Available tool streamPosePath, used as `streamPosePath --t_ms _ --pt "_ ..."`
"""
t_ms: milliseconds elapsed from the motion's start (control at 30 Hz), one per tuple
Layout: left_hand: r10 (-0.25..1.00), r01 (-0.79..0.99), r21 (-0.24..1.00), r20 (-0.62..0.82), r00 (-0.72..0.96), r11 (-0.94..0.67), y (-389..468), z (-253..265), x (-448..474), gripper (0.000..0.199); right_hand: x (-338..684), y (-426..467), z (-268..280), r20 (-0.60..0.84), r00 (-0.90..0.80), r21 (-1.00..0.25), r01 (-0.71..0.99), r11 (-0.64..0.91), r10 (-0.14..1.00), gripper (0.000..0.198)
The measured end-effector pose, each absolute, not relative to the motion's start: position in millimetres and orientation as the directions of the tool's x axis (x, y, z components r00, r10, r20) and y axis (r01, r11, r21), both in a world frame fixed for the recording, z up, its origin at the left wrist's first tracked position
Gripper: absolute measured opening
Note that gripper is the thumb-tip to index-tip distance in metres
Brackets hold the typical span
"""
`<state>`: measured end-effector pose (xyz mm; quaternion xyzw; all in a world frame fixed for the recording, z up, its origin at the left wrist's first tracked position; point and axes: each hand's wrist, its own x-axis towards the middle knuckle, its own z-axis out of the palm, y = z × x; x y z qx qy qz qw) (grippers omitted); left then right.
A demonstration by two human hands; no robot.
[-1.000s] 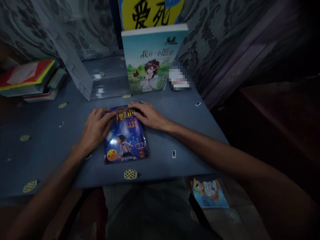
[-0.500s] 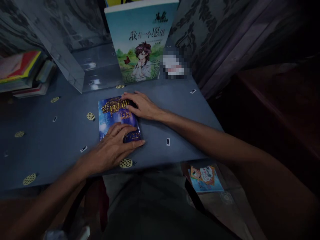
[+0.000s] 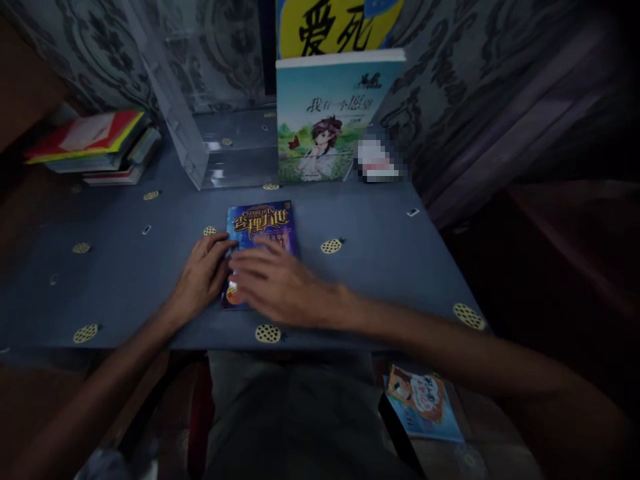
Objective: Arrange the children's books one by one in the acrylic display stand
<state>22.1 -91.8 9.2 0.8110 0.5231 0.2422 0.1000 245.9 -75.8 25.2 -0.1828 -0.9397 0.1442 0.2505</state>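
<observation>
A blue book [image 3: 265, 220] with gold lettering lies face up near the table's front edge. My left hand [image 3: 203, 273] rests at its left edge, fingers stretched and touching the cover's side. Across the lower half of the cover lies my right hand [image 3: 280, 283], its fingers extended and slightly blurred. That hand hides the lower right of the book. Neither hand grips anything.
A clear acrylic stand [image 3: 187, 133] rises at the back, with a green-blue book [image 3: 310, 87] upright in it and a yellow one [image 3: 340, 27] behind. Stacked books [image 3: 95, 140] lie at left. Another book [image 3: 425, 407] sits below the table [image 3: 380, 287] at right.
My left hand has gone from the book's lower cover to its left edge. My right hand has come down from the upper right onto the lower cover. The view has shifted.
</observation>
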Motion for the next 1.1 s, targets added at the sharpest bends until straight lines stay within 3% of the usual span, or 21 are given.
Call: streamPosePath --t_ms 67,133,367,467,600,700,800,933,1033,1100 --pt "0.901 0.804 0.416 0.275 0.335 -0.425 -92.6 5.3 20.8 0.033 236.6 -97.4 26.5 0.376 -0.856 -0.357 0.219 0.908 0.354 0.030" --pt "0.900 0.806 0.411 0.286 0.330 -0.426 -93.2 2.9 21.6 0.033 235.2 -108.6 22.3 0.338 -0.864 -0.398 0.229 0.889 0.374 0.033" --pt "0.901 0.835 0.368 0.306 0.308 -0.410 -93.2 -5.4 23.6 0.034 270.7 -104.2 4.4 0.268 -0.710 -0.559 0.437 0.705 0.652 0.045" --pt "0.912 0.808 0.437 0.292 0.288 -0.395 -91.7 -5.8 25.4 0.034 284.2 -96.8 -1.6 0.197 -0.590 -0.569 0.581 0.582 0.783 0.054" --pt "0.952 0.722 0.627 0.255 0.167 -0.294 -86.3 -1.3 28.9 0.035 291.5 -89.8 -6.6 0.134 -0.547 -0.562 0.645 0.518 0.826 0.063" --pt "0.984 0.516 0.840 0.174 0.043 -0.171 -80.1 3.8 31.3 0.035 292.5 -88.9 -9.0 0.153 -0.553 -0.571 0.627 0.530 0.819 0.063" --pt "0.996 0.172 0.985 0.037 -0.082 -0.022 -74.9 10.7 35.5 0.043 293.4 -89.1 -11.7 0.163 -0.549 -0.589 0.613 0.527 0.820 0.063" --pt "0.954 -0.189 0.962 -0.235 -0.187 0.200 -71.4 21.9 47.4 0.056 296.0 -89.8 -12.7 0.151 -0.546 -0.625 0.593 0.508 0.824 0.064" --pt "0.910 -0.346 0.860 -0.413 -0.041 0.375 -70.2 28.4 57.4 0.046 298.8 -89.6 -12.7 0.157 -0.532 -0.675 0.557 0.483 0.832 0.060" --pt "0.893 -0.385 0.814 -0.444 0.071 0.435 -70.0 31.2 61.4 0.040 300.6 -85.9 -15.3 0.173 -0.486 -0.734 0.516 0.441 0.856 0.059"
